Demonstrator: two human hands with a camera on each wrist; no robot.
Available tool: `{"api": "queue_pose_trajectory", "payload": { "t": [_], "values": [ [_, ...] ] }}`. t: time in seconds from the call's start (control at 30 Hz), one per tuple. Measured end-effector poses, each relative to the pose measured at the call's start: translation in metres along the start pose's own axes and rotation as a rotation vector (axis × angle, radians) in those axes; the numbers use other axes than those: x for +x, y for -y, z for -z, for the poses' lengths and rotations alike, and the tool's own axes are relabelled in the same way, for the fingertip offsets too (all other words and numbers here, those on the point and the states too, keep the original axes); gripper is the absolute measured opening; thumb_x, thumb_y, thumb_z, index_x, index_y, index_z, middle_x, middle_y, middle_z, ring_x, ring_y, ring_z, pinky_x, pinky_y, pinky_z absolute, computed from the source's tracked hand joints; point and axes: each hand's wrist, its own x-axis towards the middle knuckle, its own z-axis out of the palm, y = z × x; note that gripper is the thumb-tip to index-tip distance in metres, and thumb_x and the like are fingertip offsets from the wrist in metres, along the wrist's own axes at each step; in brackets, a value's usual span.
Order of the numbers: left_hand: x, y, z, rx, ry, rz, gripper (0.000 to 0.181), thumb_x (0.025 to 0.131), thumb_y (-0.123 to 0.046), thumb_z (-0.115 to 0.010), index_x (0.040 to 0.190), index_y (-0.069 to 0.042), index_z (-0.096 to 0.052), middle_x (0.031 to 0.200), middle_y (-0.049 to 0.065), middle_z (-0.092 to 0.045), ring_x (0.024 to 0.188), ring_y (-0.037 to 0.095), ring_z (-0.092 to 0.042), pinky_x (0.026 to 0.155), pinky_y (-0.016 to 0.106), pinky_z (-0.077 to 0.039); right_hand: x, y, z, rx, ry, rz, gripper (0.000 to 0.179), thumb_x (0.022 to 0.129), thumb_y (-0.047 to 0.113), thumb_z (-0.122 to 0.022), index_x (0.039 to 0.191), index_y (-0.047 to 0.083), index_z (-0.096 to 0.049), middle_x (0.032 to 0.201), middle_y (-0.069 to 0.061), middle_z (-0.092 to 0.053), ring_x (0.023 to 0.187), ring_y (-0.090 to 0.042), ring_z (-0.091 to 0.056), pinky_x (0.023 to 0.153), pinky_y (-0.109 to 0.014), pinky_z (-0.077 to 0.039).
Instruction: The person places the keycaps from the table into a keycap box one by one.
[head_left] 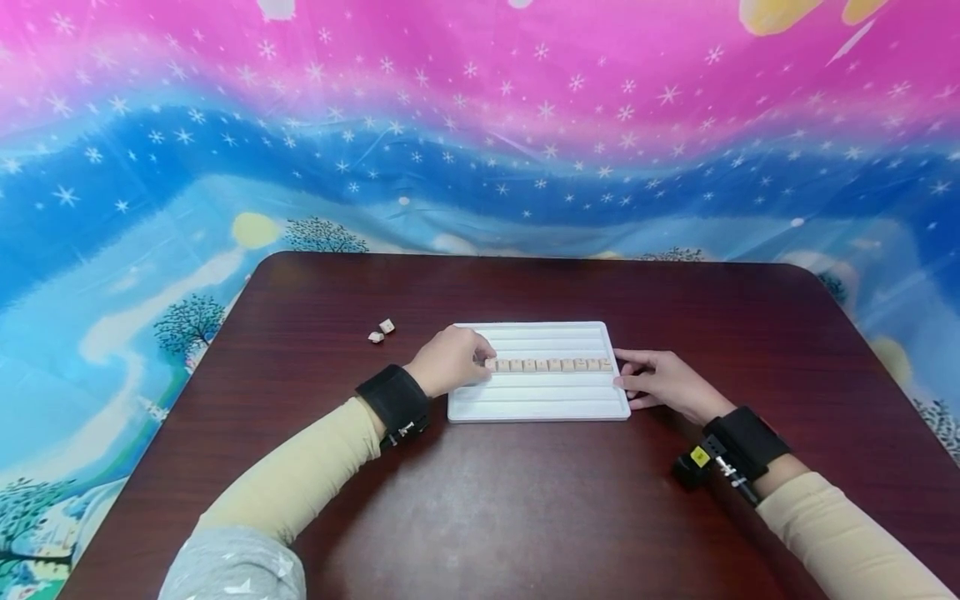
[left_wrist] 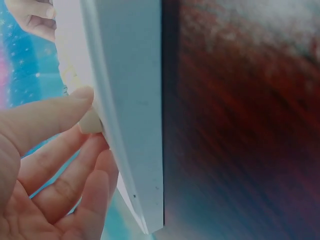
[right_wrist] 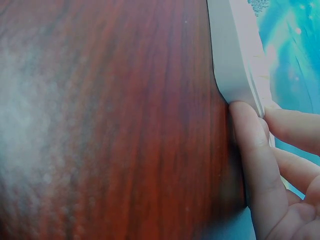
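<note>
A white ridged tray lies flat on the table, with a row of small pale letter tiles across its middle. My left hand reaches over the tray's left side. Its thumb and fingers pinch the pale tile at the left end of the row. At the opposite side, my right hand holds the tray's right edge, fingertips on its rim and side wall. The right wrist view shows these fingers against the tray's corner.
Two loose tiles lie on the dark wooden table, left of the tray and beyond the left forearm. A patterned cloth hangs behind the table. Each wrist wears a black strap with a camera.
</note>
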Motion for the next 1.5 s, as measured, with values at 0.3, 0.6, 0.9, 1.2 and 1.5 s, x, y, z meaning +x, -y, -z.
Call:
{"api": "queue_pose_trajectory", "payload": {
  "t": [0.3, 0.6, 0.9, 1.2, 1.5],
  "values": [
    [-0.010, 0.010, 0.005, 0.020, -0.035, -0.122, 0.033, 0.091, -0.009, -0.074, 0.124, -0.008, -0.074, 0.114, 0.005, -0.074, 0.098, 0.018, -0.068, 0.084, 0.035, -0.054, 0.001, -0.001, 0.003, 0.007, -0.002, 0.009, 0.067, 0.100, 0.003, -0.065, 0.157, -0.006, -0.030, 0.114, -0.022, -0.054, 0.090, -0.021, -0.069, 0.076, -0.035, -0.060],
    [-0.023, 0.024, 0.010, 0.090, -0.078, -0.218, 0.025, 0.096, -0.008, -0.070, 0.121, -0.009, -0.076, 0.117, 0.005, -0.072, 0.094, 0.017, -0.066, 0.084, 0.033, -0.054, 0.002, -0.002, 0.001, 0.002, -0.007, -0.009, 0.067, 0.100, 0.003, -0.064, 0.157, -0.006, -0.029, 0.116, -0.023, -0.054, 0.090, -0.021, -0.069, 0.076, -0.036, -0.060],
    [-0.032, 0.039, 0.031, 0.092, -0.206, -0.182, 0.022, 0.095, -0.008, -0.072, 0.116, -0.006, -0.077, 0.111, 0.007, -0.073, 0.090, 0.018, -0.065, 0.082, 0.035, -0.054, 0.000, -0.002, -0.001, 0.012, 0.003, -0.009, 0.066, 0.101, 0.004, -0.063, 0.157, -0.006, -0.029, 0.115, -0.022, -0.053, 0.090, -0.021, -0.070, 0.076, -0.035, -0.060],
    [-0.053, 0.071, 0.062, -0.045, -0.301, -0.028, 0.022, 0.094, -0.004, -0.072, 0.116, -0.004, -0.076, 0.109, 0.009, -0.073, 0.095, 0.024, -0.066, 0.086, 0.045, -0.054, 0.000, -0.001, 0.001, 0.006, 0.001, 0.003, 0.067, 0.100, 0.003, -0.064, 0.157, -0.007, -0.029, 0.115, -0.023, -0.054, 0.090, -0.022, -0.069, 0.076, -0.036, -0.060],
    [-0.062, 0.105, 0.072, -0.042, -0.267, 0.106, 0.019, 0.095, -0.006, -0.072, 0.112, 0.000, -0.076, 0.109, 0.015, -0.071, 0.102, 0.031, -0.065, 0.090, 0.050, -0.051, 0.001, -0.001, 0.000, 0.008, 0.004, -0.002, 0.066, 0.101, 0.003, -0.063, 0.157, -0.006, -0.029, 0.115, -0.023, -0.053, 0.091, -0.021, -0.069, 0.076, -0.035, -0.060]
  ]
}}
